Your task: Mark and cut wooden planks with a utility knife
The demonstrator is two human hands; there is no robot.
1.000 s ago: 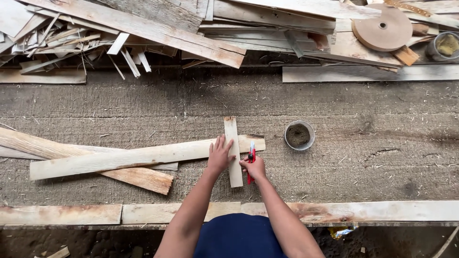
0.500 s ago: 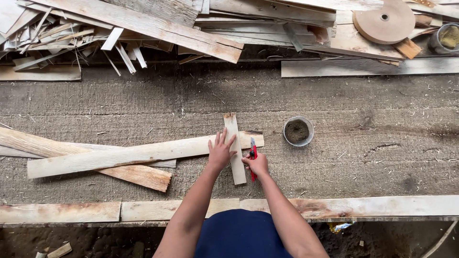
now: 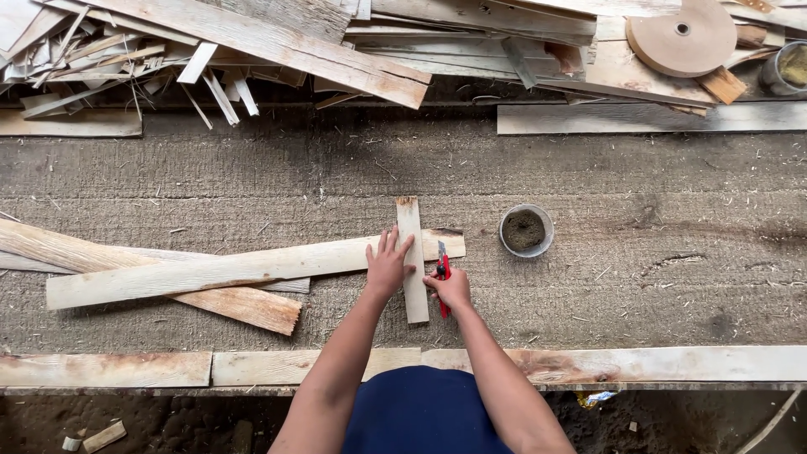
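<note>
While the left hand (image 3: 388, 267) is pressing flat on the short slat (image 3: 411, 252) crossing the long board (image 3: 244, 269), the right hand (image 3: 451, 288) is gripping a red cutter (image 3: 442, 273) just right of it.

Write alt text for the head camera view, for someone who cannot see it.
Seen from above, a person's left hand presses a short pale wooden slat across a long pale wooden plank on a rough workbench, while the right hand holds a red-handled utility knife beside it.
</note>
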